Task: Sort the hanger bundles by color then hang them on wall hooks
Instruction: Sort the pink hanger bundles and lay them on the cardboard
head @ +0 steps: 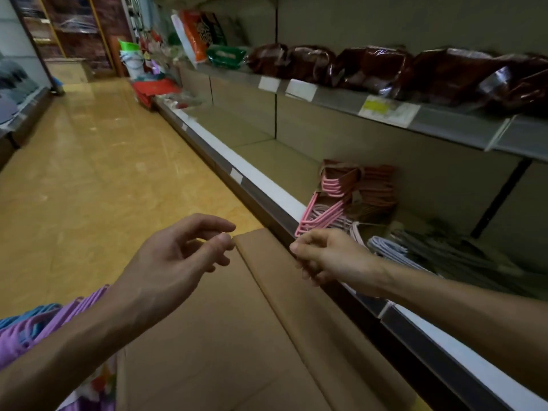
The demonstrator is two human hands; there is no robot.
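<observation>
On the low shelf lie several hanger bundles: pink hangers [323, 216] leaning on brown ones [376, 185], then pale lilac-grey hangers [388, 247] and dark grey hangers [450, 250] further right. My right hand [326, 256] hovers at the shelf's front edge, just below the pink bundle's corner. Its fingers are curled and nothing shows inside them. My left hand [175, 262] floats over the cardboard box [237, 336], fingers relaxed and holding nothing. Purple hangers [44, 324] and blue hangers [32, 314] lie at the lower left, partly hidden by my left forearm.
The low shelf's white front rail [267, 188] runs diagonally along the aisle. An upper shelf carries dark red wrapped packs [370, 66] and price tags. The yellow tiled floor [89, 173] stretches to the left, with more store goods at the far end.
</observation>
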